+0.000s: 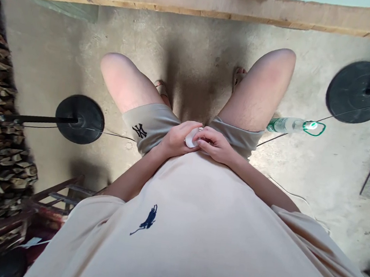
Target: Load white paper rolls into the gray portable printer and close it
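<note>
White object [191, 138] — between both hands

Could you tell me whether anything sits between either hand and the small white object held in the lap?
Nothing visible does. The left hand and the right hand both close directly around the small white object, fingers touching it, above the grey shorts. The plastic bottle lies apart on the floor.

Single head-worn view, looking steeply down over the chest, close on lap and floor [301, 179]
</note>
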A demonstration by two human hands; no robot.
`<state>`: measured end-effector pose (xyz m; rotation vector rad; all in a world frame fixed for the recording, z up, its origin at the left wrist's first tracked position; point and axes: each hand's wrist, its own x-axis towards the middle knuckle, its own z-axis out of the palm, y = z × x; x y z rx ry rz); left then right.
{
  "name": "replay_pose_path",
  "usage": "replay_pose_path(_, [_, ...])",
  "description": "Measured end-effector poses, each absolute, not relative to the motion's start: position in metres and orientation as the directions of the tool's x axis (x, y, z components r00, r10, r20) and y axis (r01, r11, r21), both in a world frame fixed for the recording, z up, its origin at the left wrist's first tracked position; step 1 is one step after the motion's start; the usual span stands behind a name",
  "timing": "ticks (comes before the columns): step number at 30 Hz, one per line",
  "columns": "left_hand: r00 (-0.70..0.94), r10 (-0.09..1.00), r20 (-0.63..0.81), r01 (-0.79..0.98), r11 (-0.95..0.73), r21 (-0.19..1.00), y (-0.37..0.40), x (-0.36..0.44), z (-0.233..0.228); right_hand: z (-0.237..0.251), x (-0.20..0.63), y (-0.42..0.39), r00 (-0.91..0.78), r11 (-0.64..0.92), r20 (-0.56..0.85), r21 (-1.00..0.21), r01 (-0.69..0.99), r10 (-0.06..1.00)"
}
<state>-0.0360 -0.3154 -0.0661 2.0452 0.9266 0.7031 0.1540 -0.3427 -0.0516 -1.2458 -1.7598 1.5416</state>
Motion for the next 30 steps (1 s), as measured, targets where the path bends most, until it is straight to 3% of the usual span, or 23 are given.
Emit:
replay_pose_path(8, [0.516, 0.849, 0.112, 0.421, -0.366, 0.83, -0.32, -0.038, -0.069, -0.052, 0.153, -0.344, -0.448, -0.097, -0.215, -0.957, 0.272, 0.868])
replay_pose_path(14, [0.543, 0.816, 0.199, 0.357, -0.439, 0.824, -0.321, -0.033, -0.068, -0.054, 0.147, -0.347, -0.285, -0.25, -0.301, -0.947, 0.203, 0.91])
replay_pose_path(22, [0.588, 0.751, 0.3, 0.267, -0.531, 0.804, -0.317, -0.025, -0.072, -0.067, 0.144, -0.348, -0.225, -0.377, -0.389, -0.921, 0.098, 0.893])
replay_pose_path(30, [0.572, 0.778, 0.26, 0.197, -0.438, 0.877, -0.307, -0.022, -0.065, -0.063, 0.148, -0.34, -0.163, -0.312, -0.303, -0.95, -0.03, 0.939])
